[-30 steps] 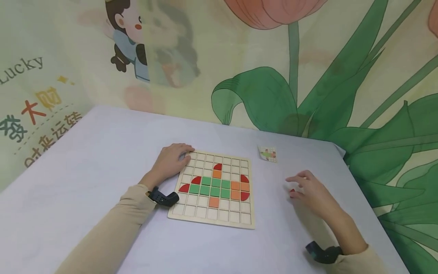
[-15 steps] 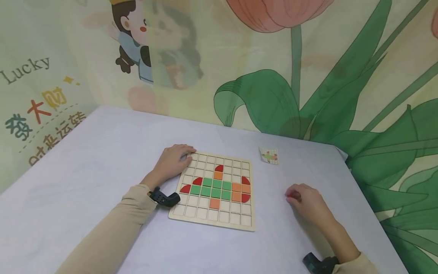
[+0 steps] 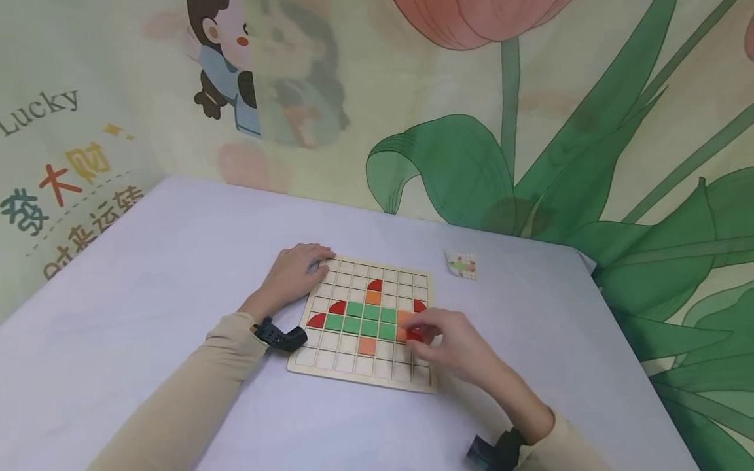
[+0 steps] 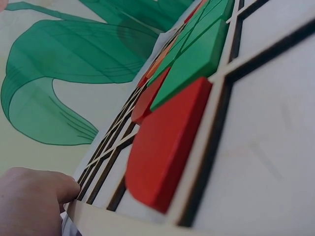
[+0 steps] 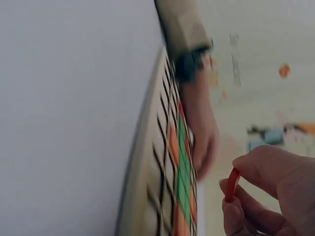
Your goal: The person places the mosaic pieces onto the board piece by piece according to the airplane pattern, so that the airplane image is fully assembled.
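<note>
A square wooden grid board (image 3: pixel 365 376) lies on the table. Green square tiles (image 3: pixel 370 328) form its middle, with orange squares (image 3: pixel 367 346) and red quarter-round tiles (image 3: pixel 316 320) around them. My left hand (image 3: pixel 292 271) rests at the board's far left corner, its fingers along the edge; in the left wrist view the thumb (image 4: pixel 42 196) lies by the rim. Over the board's right side, my right hand (image 3: pixel 456 340) pinches a red tile (image 5: pixel 233 184) between thumb and fingers. This hand hides part of the right columns.
Beyond the board's far right corner lies a small pattern card (image 3: pixel 462 264) with a curled corner. A white cloth (image 3: pixel 206 222) covers the table. Behind it hangs a printed backdrop (image 3: pixel 459 167) with flowers and a cartoon figure.
My right hand picked up the red tile from the table right of the board, then carried it left over the board's right side. The left hand stays at the corner.
</note>
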A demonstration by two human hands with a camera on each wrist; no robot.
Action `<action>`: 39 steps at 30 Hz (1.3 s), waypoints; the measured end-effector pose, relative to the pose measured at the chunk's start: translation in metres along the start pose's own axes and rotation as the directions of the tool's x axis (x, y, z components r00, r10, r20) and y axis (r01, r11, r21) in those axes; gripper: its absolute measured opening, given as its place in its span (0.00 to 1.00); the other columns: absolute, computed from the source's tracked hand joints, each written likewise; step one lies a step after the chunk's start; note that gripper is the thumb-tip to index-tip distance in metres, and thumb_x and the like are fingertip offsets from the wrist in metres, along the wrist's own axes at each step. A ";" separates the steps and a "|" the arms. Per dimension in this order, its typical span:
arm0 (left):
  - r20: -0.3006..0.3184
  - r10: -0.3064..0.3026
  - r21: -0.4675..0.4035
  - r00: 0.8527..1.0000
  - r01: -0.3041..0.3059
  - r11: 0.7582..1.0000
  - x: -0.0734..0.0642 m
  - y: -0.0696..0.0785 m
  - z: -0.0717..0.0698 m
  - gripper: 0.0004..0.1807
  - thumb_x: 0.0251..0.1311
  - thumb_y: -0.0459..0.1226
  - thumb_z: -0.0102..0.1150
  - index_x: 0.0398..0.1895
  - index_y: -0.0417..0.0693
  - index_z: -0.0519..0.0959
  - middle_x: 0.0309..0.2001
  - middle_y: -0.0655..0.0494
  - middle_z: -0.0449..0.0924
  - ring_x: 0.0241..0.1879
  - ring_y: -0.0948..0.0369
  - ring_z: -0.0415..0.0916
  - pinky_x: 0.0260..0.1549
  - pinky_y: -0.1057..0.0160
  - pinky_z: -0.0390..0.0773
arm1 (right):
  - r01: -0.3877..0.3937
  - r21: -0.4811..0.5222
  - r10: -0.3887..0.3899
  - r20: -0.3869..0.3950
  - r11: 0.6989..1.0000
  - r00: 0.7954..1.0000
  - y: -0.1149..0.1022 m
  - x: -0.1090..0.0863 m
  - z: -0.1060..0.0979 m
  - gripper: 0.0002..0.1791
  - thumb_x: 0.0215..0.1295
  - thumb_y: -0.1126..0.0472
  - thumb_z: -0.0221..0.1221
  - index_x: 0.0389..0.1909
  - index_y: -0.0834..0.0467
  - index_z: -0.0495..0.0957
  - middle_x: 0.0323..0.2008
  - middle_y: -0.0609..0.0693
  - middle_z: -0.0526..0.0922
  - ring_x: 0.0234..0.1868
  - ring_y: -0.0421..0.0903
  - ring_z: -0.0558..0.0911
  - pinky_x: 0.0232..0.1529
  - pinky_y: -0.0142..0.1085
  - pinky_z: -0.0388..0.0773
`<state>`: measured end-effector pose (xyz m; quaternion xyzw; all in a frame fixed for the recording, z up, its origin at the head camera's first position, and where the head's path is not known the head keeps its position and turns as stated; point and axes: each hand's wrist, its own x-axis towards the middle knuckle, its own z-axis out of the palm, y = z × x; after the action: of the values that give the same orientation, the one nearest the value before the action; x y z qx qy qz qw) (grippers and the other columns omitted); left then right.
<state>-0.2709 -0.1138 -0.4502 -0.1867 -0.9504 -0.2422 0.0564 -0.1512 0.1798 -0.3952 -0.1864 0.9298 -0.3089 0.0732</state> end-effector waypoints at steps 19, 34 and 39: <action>-0.003 0.017 0.000 1.000 -0.017 1.000 0.001 -0.001 -0.001 0.20 0.66 0.43 0.49 0.59 0.52 0.76 0.62 0.51 0.74 0.66 0.50 0.65 0.63 0.42 0.62 | 0.268 -0.103 -0.277 -0.092 0.958 0.956 -0.028 0.018 0.064 0.06 0.49 0.56 0.71 0.28 0.49 0.83 0.27 0.37 0.80 0.28 0.32 0.73 0.31 0.21 0.74; 0.015 0.009 -0.011 1.000 -0.008 1.000 0.003 -0.006 0.000 0.20 0.66 0.44 0.48 0.60 0.53 0.75 0.63 0.51 0.72 0.67 0.49 0.63 0.64 0.41 0.61 | 0.383 -0.401 -0.401 0.043 0.832 0.915 -0.040 0.008 0.056 0.04 0.51 0.62 0.70 0.25 0.53 0.84 0.27 0.42 0.80 0.28 0.36 0.76 0.33 0.20 0.78; 0.019 0.003 -0.010 1.000 -0.003 1.000 0.005 -0.006 0.000 0.20 0.66 0.44 0.48 0.60 0.53 0.75 0.63 0.51 0.72 0.67 0.49 0.63 0.63 0.41 0.61 | 0.341 -0.348 -0.325 0.105 0.874 0.940 -0.041 0.006 0.053 0.03 0.52 0.62 0.69 0.29 0.54 0.86 0.31 0.43 0.84 0.33 0.37 0.81 0.38 0.23 0.80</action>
<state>-0.2777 -0.1168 -0.4516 -0.1909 -0.9494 -0.2449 0.0468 -0.1310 0.1181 -0.4126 -0.3603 0.9227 -0.1370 0.0034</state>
